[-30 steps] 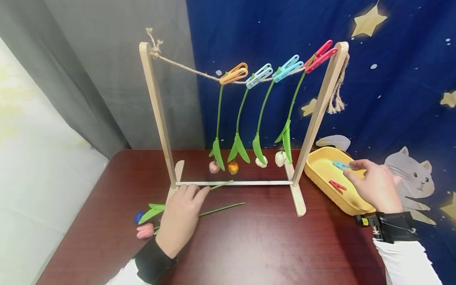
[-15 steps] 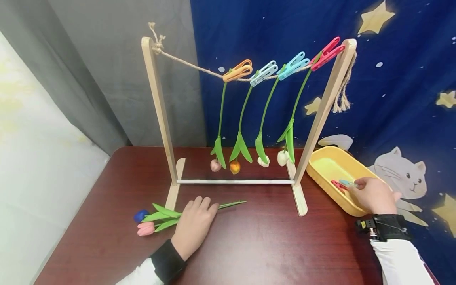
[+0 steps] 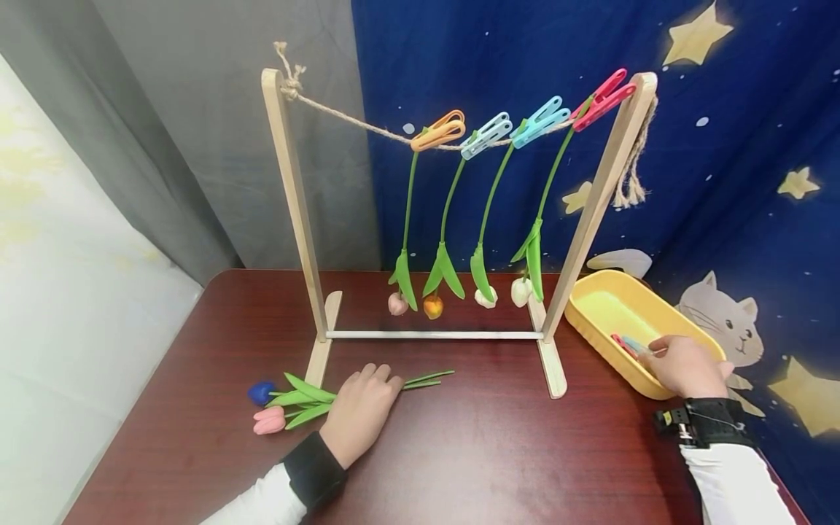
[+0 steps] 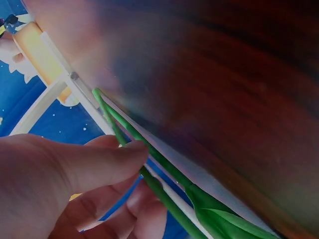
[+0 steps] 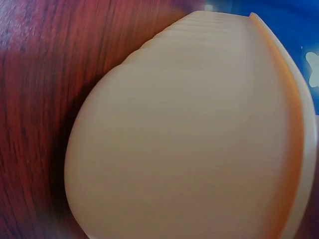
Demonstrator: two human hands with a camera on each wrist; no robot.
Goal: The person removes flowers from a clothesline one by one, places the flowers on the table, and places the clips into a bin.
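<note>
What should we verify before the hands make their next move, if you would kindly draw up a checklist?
1. Left hand has a green stem: ok, thumb and fingers pinch it.
2. Pinched stem identified as the blue tulip's or the pink tulip's: cannot tell.
3. Right hand grips the light blue clip firmly: cannot tell, fingertips hidden.
4. Light blue clip out of the yellow basket: not ok, it is inside.
5. Bare rope between the left post and orange clip: ok.
</note>
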